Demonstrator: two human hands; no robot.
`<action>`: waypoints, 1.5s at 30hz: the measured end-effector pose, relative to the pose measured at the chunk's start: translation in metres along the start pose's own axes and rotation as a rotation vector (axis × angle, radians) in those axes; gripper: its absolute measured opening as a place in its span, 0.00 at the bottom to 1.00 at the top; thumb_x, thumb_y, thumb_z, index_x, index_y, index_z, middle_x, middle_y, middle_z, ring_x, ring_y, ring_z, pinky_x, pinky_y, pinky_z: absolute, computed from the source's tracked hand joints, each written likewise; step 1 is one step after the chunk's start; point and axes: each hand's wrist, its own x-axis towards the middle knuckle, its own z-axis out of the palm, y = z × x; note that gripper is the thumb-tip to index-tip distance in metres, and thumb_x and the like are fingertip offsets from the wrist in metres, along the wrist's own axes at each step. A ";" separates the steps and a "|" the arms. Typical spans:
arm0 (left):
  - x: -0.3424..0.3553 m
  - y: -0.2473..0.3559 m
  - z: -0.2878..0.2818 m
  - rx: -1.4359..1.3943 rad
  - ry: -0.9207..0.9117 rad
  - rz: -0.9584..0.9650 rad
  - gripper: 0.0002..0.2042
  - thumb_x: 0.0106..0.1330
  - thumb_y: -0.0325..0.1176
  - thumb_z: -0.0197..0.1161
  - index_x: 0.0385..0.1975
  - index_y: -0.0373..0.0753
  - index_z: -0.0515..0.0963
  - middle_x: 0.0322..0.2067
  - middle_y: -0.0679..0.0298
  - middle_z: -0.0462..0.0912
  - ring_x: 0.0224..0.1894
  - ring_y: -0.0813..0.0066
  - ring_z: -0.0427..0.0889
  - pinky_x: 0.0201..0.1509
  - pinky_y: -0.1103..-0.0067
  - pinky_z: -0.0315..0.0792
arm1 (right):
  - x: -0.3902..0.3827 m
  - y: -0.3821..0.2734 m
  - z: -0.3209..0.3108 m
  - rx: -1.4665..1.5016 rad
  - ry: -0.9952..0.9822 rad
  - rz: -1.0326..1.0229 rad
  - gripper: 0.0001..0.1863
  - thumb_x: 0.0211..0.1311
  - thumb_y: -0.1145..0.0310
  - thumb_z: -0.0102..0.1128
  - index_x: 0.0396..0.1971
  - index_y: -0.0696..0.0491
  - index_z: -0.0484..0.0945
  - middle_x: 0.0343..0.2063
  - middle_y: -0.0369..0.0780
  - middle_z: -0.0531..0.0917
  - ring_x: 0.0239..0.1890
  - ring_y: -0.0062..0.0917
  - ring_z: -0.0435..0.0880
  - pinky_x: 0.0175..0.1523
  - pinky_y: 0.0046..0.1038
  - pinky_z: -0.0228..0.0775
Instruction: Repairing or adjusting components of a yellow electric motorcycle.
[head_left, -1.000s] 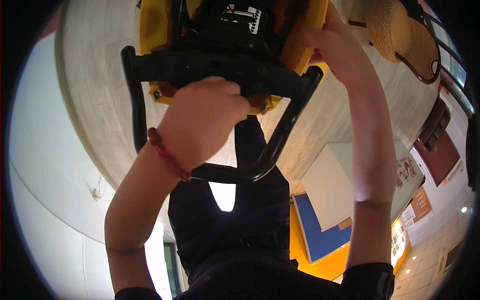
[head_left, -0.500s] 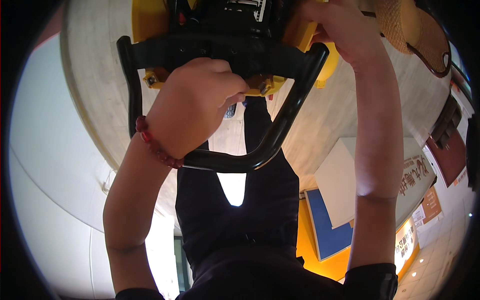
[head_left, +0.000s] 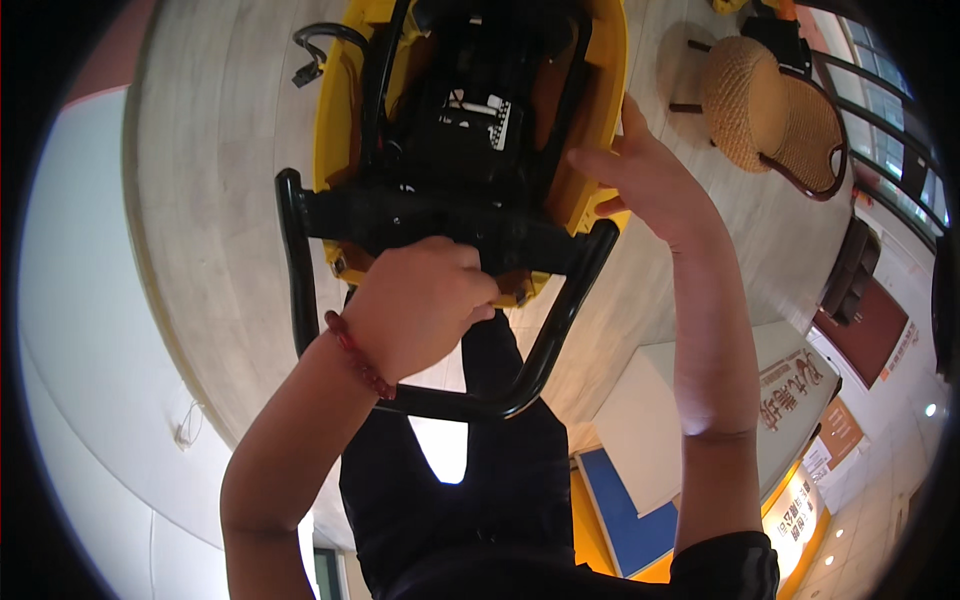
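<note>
A machine with a yellow shell (head_left: 338,125), open at the top, fills the upper middle, with a black box (head_left: 470,125) inside it. Its black tubular handle (head_left: 545,370) loops toward me over my dark trousers. My left hand (head_left: 425,305), a red bead bracelet at its wrist, is closed at the machine's near edge, just under the black crossbar. Whether its fingers wrap the crossbar or the yellow lip is hidden. My right hand (head_left: 650,185) grips the shell's right wall, thumb over the rim and fingers outside, some of them out of sight.
A loose black cable (head_left: 305,72) sticks out left of the shell. A woven chair (head_left: 740,100) stands on the wooden floor (head_left: 215,150) at the upper right. White boards (head_left: 640,420) and a blue panel (head_left: 625,520) are at the lower right, and a white wall (head_left: 80,300) curves along the left.
The machine and both hands now appear lower in the view, showing more of the shell, the cable and the chair. Around the right wall, my right hand shows more of its thumb and fingers.
</note>
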 end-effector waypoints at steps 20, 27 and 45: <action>-0.004 -0.006 0.006 0.013 0.009 0.014 0.03 0.48 0.30 0.65 0.22 0.40 0.80 0.22 0.65 0.75 0.31 0.68 0.76 0.35 0.76 0.73 | 0.138 -0.028 -0.067 0.027 0.017 -0.149 0.13 0.49 0.72 0.52 0.34 0.64 0.73 0.22 0.36 0.75 0.19 0.16 0.71 0.23 0.19 0.62; -0.005 -0.007 0.010 0.031 0.036 0.016 0.02 0.50 0.30 0.64 0.21 0.40 0.80 0.22 0.64 0.75 0.32 0.68 0.76 0.35 0.76 0.73 | 0.138 -0.022 -0.075 0.114 -0.013 -0.138 0.10 0.47 0.74 0.52 0.31 0.62 0.73 0.21 0.36 0.74 0.17 0.17 0.70 0.21 0.19 0.60; 0.096 -0.090 -0.131 0.403 0.570 -0.215 0.15 0.62 0.31 0.52 0.48 0.38 0.72 0.36 0.55 0.79 0.37 0.68 0.80 0.42 0.77 0.74 | 0.150 -0.035 -0.051 0.053 0.187 -0.001 0.10 0.45 0.75 0.51 0.30 0.61 0.73 0.23 0.39 0.75 0.19 0.21 0.75 0.21 0.23 0.68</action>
